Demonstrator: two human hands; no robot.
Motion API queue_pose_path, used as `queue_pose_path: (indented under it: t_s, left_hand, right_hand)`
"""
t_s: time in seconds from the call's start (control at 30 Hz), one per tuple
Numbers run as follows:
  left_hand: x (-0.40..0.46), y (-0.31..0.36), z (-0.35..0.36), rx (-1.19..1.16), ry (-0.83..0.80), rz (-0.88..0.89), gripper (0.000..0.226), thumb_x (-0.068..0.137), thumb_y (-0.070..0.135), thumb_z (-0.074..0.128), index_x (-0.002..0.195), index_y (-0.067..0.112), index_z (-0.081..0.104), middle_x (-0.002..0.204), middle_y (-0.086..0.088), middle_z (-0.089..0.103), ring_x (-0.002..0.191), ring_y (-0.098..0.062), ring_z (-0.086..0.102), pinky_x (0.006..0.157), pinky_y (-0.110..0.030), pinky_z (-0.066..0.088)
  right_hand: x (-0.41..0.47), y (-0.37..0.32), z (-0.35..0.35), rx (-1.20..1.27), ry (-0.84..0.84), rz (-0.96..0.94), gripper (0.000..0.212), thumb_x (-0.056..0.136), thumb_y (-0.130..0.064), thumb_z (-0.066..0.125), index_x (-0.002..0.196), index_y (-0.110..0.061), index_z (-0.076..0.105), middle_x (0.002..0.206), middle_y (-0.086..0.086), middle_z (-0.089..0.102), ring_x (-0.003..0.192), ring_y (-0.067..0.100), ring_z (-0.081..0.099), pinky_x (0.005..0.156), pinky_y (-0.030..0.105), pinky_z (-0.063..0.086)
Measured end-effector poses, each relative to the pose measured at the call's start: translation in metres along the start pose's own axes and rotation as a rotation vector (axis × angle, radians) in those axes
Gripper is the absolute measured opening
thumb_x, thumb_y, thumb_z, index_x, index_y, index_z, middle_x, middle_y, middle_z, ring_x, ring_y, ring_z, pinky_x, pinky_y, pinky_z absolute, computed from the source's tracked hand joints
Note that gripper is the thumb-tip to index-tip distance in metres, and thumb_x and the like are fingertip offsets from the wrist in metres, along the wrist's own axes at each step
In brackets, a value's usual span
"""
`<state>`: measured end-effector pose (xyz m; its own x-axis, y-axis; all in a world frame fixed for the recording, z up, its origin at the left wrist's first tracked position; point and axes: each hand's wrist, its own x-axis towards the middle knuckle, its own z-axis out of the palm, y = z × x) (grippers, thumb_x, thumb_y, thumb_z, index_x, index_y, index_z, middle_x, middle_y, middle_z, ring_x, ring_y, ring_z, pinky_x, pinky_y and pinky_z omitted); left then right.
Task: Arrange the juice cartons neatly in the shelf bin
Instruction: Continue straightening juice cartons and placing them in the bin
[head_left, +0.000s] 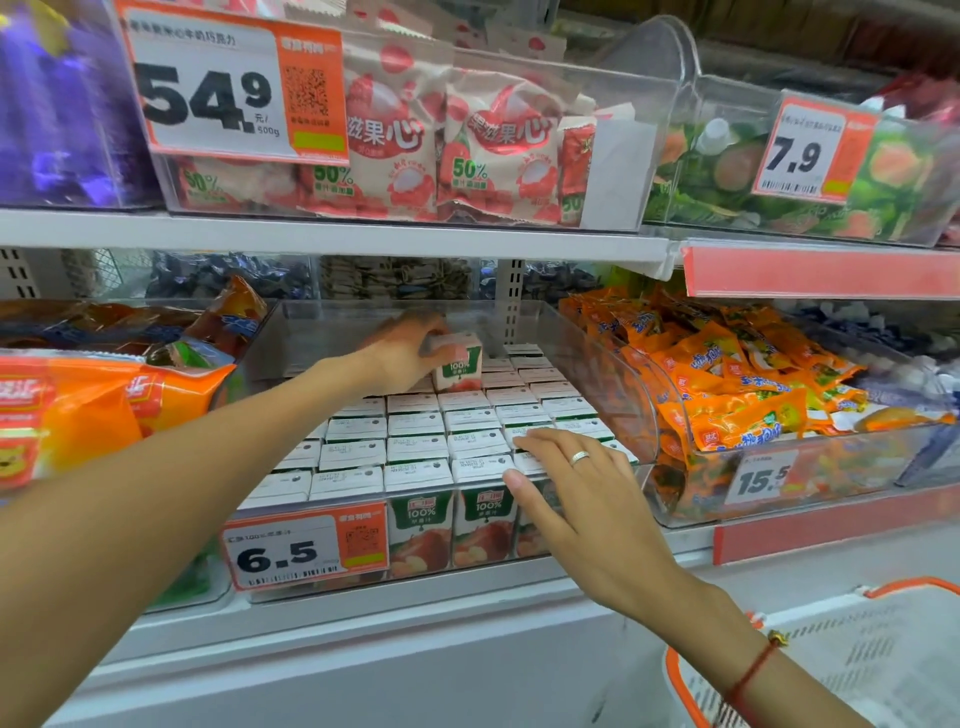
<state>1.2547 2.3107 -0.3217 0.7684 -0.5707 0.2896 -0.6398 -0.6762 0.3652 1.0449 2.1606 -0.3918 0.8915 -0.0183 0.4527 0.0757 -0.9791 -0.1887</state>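
While the right hand (582, 499) lies flat, fingers straight, on the front rows of juice cartons (415, 447) in the clear shelf bin (597, 364), its grip holds nothing. Beyond it, the left hand (405, 353) has its grip curled round one upright carton (460, 364) raised above the back rows.

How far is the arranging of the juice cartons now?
Mostly done: the cartons stand upright in tidy rows that fill the front and middle of the clear bin. In hand: the left hand grips one carton above the back rows, not yet set down. The right hand rests open on the front right cartons. Left: seat that carton at the back; whether gaps remain there is hidden.
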Motion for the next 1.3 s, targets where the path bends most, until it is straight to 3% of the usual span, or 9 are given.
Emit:
queue_pose_path:
  t_s: [0.2,0.3,0.37,0.5,0.6,0.83,1.03,1.13,1.3]
  left_hand:
    - [-0.048,0.02,-0.014,-0.363,0.359,-0.034,0.036,0.096,0.038,0.056,0.125,0.016,0.055,0.104,0.005,0.062,0.096,-0.016,0.062,0.08,-0.033,0.05]
    - [-0.087,0.041,-0.018,-0.593,0.447,-0.075,0.038,0.097,0.038,0.054,0.124,0.012,0.057,0.11,-0.001,0.067,0.096,-0.017,0.064,0.083,-0.036,0.053]
    - [-0.12,0.055,-0.018,-0.773,0.47,-0.099,0.032,0.098,0.036,0.052,0.118,0.013,0.059,0.105,-0.005,0.068,0.096,-0.017,0.065,0.081,-0.033,0.057]
    - [-0.178,0.074,-0.024,-0.985,0.415,-0.19,0.019,0.098,0.039,0.05,0.101,0.025,0.062,0.1,0.001,0.068,0.086,-0.003,0.064,0.06,-0.007,0.049]
    - [-0.21,0.077,-0.03,-0.98,0.323,-0.237,0.025,0.095,0.04,0.053,0.102,0.02,0.067,0.103,0.0,0.07,0.091,-0.004,0.065,0.075,-0.016,0.051]
    - [-0.248,0.068,-0.026,-0.95,0.141,-0.321,0.022,0.084,0.05,0.059,0.098,0.035,0.065,0.11,0.005,0.069,0.107,-0.009,0.062,0.097,-0.036,0.051]
    - [-0.252,0.053,-0.022,-1.138,0.068,-0.351,0.031,0.072,0.051,0.07,0.097,0.033,0.068,0.097,0.013,0.074,0.088,0.0,0.07,0.069,-0.017,0.057]
    - [-0.253,0.047,-0.021,-1.089,-0.014,-0.331,0.024,0.079,0.041,0.072,0.101,0.036,0.068,0.105,0.01,0.073,0.095,-0.003,0.07,0.079,-0.024,0.058]
    - [-0.253,0.043,-0.02,-1.093,0.011,-0.31,0.018,0.081,0.037,0.072,0.097,0.04,0.064,0.101,0.014,0.071,0.088,0.004,0.069,0.065,-0.014,0.054]
  right_hand:
    - [0.004,-0.002,-0.014,0.101,-0.121,0.049,0.058,0.096,-0.06,0.029,0.142,-0.027,0.043,0.148,-0.01,0.042,0.139,0.011,0.031,0.111,0.028,0.016]
    - [0.001,-0.015,-0.03,0.232,-0.1,0.113,0.058,0.097,-0.048,0.047,0.146,-0.02,0.037,0.155,-0.002,0.033,0.145,0.016,0.023,0.118,0.037,0.02]
    - [-0.005,-0.032,-0.039,0.314,-0.02,0.115,0.053,0.099,-0.042,0.047,0.146,-0.019,0.036,0.154,-0.002,0.032,0.144,0.014,0.022,0.117,0.03,0.019]
    - [-0.024,-0.078,-0.055,0.702,-0.012,0.225,0.035,0.103,-0.041,0.032,0.133,-0.032,0.048,0.134,-0.015,0.048,0.126,-0.004,0.04,0.1,0.011,0.029]
    - [-0.037,-0.103,-0.056,0.949,-0.116,0.304,0.029,0.102,-0.046,0.034,0.109,-0.036,0.059,0.103,-0.023,0.062,0.09,-0.02,0.055,0.071,-0.003,0.037]
    - [-0.05,-0.118,-0.044,0.988,-0.218,0.293,0.027,0.093,-0.053,0.052,0.101,-0.032,0.067,0.1,-0.01,0.071,0.096,0.003,0.066,0.094,0.029,0.053]
    - [-0.046,-0.118,-0.036,1.014,-0.218,0.315,0.032,0.091,-0.058,0.051,0.103,-0.033,0.068,0.101,-0.012,0.072,0.094,0.001,0.067,0.083,0.02,0.055]
    - [-0.044,-0.118,-0.035,1.054,-0.225,0.342,0.021,0.091,-0.055,0.051,0.094,-0.041,0.067,0.094,-0.018,0.072,0.088,-0.006,0.067,0.067,0.008,0.051]
    - [-0.042,-0.111,-0.031,1.094,-0.308,0.361,0.033,0.092,-0.053,0.052,0.117,-0.035,0.064,0.112,-0.012,0.07,0.105,0.004,0.065,0.093,0.028,0.053]
